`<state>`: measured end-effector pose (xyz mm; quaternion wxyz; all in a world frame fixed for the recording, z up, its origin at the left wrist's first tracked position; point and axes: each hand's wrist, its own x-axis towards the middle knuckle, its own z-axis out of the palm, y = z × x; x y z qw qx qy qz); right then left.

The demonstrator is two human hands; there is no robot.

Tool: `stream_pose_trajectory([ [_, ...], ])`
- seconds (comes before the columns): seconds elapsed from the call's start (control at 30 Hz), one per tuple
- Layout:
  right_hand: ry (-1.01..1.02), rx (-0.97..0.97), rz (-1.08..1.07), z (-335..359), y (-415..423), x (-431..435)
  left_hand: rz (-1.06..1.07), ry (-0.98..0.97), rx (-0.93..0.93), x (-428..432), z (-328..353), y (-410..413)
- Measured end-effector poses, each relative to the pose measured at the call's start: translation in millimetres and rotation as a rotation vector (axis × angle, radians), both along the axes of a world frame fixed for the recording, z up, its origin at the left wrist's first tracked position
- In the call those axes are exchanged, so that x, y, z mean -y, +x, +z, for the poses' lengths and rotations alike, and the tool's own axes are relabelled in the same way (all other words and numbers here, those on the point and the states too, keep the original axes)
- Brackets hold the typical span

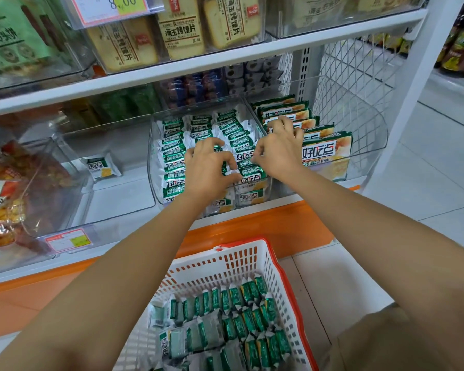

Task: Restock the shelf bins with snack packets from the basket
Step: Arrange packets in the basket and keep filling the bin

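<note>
Left fingers [227, 158] pinching green packet [233, 171], right fingers [261, 149] curled just beside it

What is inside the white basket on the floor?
Many green snack packets lie in the white basket, partly in rows. They cover its bottom, so anything under them is hidden.

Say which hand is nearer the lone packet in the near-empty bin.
Left. The left hand sits over the middle bin, right of the lone packet; the right hand is farther right.
</note>
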<state>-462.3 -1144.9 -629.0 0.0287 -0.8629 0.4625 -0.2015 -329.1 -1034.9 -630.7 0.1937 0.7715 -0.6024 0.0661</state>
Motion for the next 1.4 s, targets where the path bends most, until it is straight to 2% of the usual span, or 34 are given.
stream_pose_trajectory([
  [0.23, -0.016, -0.016, -0.027, -4, -1, 1, 0.023, -0.022, -0.008, 2, -11, 0],
  [0.4, -0.017, 0.066, 0.046, -12, -11, -9, -0.051, -0.079, 0.049, -7, -14, 0],
  [0.7, -0.011, 0.337, 0.416, -2, -11, -70, -0.031, -0.196, 0.066, -71, -10, 1],
  [0.97, 0.153, 0.296, 0.658, -35, 23, -157, 0.137, -0.273, 0.058, -174, -41, 31],
  [1.07, 0.273, 0.201, 0.711, -72, 43, -183, 0.248, -0.185, 0.006, -214, -74, 49],
  [1.27, 0.448, -0.044, 0.801, -145, 85, -217, 0.557, 0.248, -0.173, -276, -155, 88],
  [1.4, 0.562, -0.248, 0.828, -200, 114, -227, 0.636, 0.425, -0.318, -308, -207, 106],
])
